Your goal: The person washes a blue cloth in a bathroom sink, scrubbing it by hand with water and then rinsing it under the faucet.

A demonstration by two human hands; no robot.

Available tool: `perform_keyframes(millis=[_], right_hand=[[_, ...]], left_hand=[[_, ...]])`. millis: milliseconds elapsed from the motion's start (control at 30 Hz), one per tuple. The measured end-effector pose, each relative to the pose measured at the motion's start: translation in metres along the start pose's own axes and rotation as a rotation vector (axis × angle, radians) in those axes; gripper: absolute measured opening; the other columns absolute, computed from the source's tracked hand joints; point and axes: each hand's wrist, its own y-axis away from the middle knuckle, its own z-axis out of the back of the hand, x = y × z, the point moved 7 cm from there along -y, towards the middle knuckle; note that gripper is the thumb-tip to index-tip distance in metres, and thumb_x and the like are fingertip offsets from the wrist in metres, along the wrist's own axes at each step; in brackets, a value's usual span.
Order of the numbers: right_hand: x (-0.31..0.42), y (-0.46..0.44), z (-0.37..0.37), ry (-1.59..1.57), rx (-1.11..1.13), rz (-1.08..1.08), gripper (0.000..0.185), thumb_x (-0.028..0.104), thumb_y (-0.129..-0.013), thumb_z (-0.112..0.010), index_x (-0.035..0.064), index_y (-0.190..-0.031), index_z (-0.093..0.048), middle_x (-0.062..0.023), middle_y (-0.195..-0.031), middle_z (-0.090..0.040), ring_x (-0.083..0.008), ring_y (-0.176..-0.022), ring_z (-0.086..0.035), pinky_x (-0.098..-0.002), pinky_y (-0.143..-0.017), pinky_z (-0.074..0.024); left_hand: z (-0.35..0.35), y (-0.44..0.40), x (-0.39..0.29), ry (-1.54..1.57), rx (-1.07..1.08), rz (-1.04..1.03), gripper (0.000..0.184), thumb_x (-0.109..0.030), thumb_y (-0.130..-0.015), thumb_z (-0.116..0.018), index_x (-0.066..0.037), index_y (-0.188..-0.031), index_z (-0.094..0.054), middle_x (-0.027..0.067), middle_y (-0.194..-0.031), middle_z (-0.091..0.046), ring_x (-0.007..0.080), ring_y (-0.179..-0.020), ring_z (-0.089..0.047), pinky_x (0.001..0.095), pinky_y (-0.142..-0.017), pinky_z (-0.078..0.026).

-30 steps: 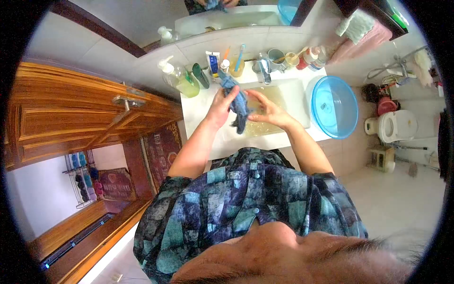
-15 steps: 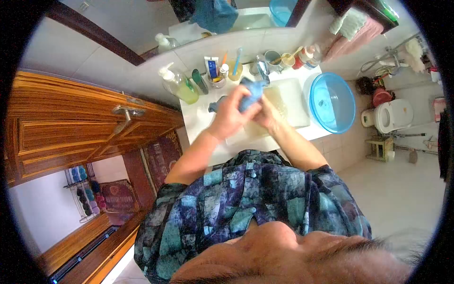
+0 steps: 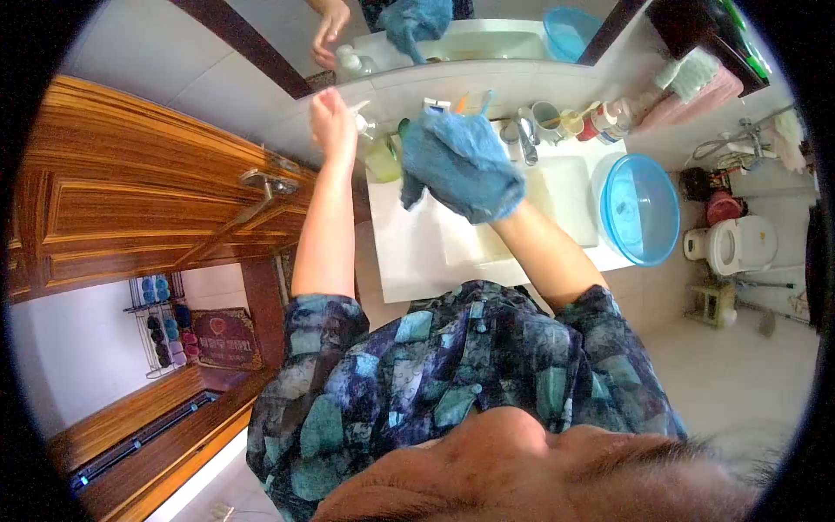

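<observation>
My left hand [image 3: 333, 130] is raised at the far left of the counter, its fingers loosely bent and a little apart, with nothing in them that I can see. It is just beside the white pump of a clear plastic bottle of yellow-green liquid [image 3: 383, 162]; whether I touch the pump, I cannot tell. My right hand is inside or behind a damp-looking blue cloth [image 3: 457, 161], its wrist vanishing at the cloth's near right edge, so I cannot tell whether those fingers are spread or pinching. The cloth hangs above the far left part of a white rectangular sink [image 3: 570, 196], one corner drooping to the left.

Beyond the cloth are a white-and-blue tube [image 3: 436, 104], an orange stick [image 3: 461, 103] and a light blue toothbrush [image 3: 486, 98]; the cloth stands in front of their lower parts. To its right come a chrome faucet [image 3: 528, 143], a grey mug [image 3: 545, 120] and red-and-white bottles [image 3: 602, 122]. A round blue plastic basin [image 3: 671, 213] sits at the sink's right end.

The pump bottle is partly covered by my left hand and forearm. In the dark-framed mirror [image 3: 248, 43] along the far wall, the reflected hand and cloth are cut off at the top.
</observation>
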Motion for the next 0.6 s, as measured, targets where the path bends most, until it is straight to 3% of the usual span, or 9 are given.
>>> perform_keyframes(millis=[100, 200, 333, 367, 467, 600], right_hand=[[0.003, -0.023, -0.01, 0.045, -0.068, 0.107, 0.015, 0.025, -0.067, -0.064, 0.012, -0.073, -0.061, -0.0071, -0.064, -0.058, -0.028, -0.061, -0.059, -0.0378, -0.055, -0.0448], [-0.014, -0.033, -0.035, -0.011, -0.101, 0.088, 0.013, 0.023, -0.07, -0.063, 0.0109, -0.074, -0.061, -0.0089, -0.066, -0.059, -0.0287, -0.061, -0.06, -0.039, -0.054, -0.0454], [-0.03, -0.037, -0.057, 0.133, -0.038, 0.16, 0.014, 0.018, -0.071, -0.061, 0.0087, -0.081, -0.058, -0.011, -0.078, -0.059, -0.0303, -0.072, -0.059, -0.0406, -0.06, -0.0461], [-0.04, -0.039, -0.066, 0.162, 0.054, 0.027, 0.016, 0.018, -0.072, -0.061, 0.0097, -0.086, -0.059, -0.0098, -0.082, -0.06, -0.0289, -0.074, -0.06, -0.0403, -0.062, -0.0466], [-0.043, -0.037, -0.062, 0.118, -0.159, 0.173, 0.016, 0.022, -0.075, -0.059, 0.0079, -0.082, -0.063, -0.012, -0.08, -0.064, -0.0305, -0.071, -0.063, -0.0406, -0.059, -0.0479], [-0.039, -0.038, -0.052, -0.087, -0.168, 0.055, 0.023, 0.026, -0.077, -0.06, 0.0106, -0.093, -0.064, -0.0114, -0.085, -0.066, -0.0315, -0.077, -0.063, -0.0402, -0.067, -0.0493]], left_hand=[[-0.039, -0.022, 0.038, -0.293, 0.43, 0.339, 0.05, -0.047, -0.094, -0.031, -0.008, -0.102, -0.062, 0.0132, -0.109, -0.063, 0.0332, -0.104, -0.057, 0.0503, -0.093, -0.033], [-0.049, -0.018, 0.039, -0.462, 0.441, 0.252, 0.054, -0.046, -0.094, -0.025, -0.012, -0.099, -0.066, 0.0118, -0.107, -0.064, 0.0345, -0.104, -0.056, 0.057, -0.093, -0.029], [-0.054, -0.013, 0.021, -0.356, 0.567, 0.031, 0.05, -0.04, -0.095, -0.026, -0.009, -0.098, -0.065, 0.0169, -0.106, -0.063, 0.0328, -0.104, -0.056, 0.0448, -0.092, -0.037], [-0.062, -0.018, 0.027, -0.31, 0.635, -0.052, 0.045, -0.038, -0.095, -0.027, -0.01, -0.1, -0.062, 0.0163, -0.109, -0.061, 0.0321, -0.106, -0.055, 0.041, -0.09, -0.04], [-0.074, -0.021, 0.035, -0.225, 0.673, -0.11, 0.04, -0.037, -0.096, -0.027, -0.012, -0.103, -0.058, 0.0138, -0.112, -0.059, 0.0328, -0.108, -0.052, 0.0433, -0.09, -0.039], [-0.065, -0.009, 0.008, -0.406, 0.65, -0.151, 0.038, -0.039, -0.096, -0.028, -0.014, -0.104, -0.055, 0.0123, -0.112, -0.058, 0.0326, -0.11, -0.051, 0.0461, -0.09, -0.039]])
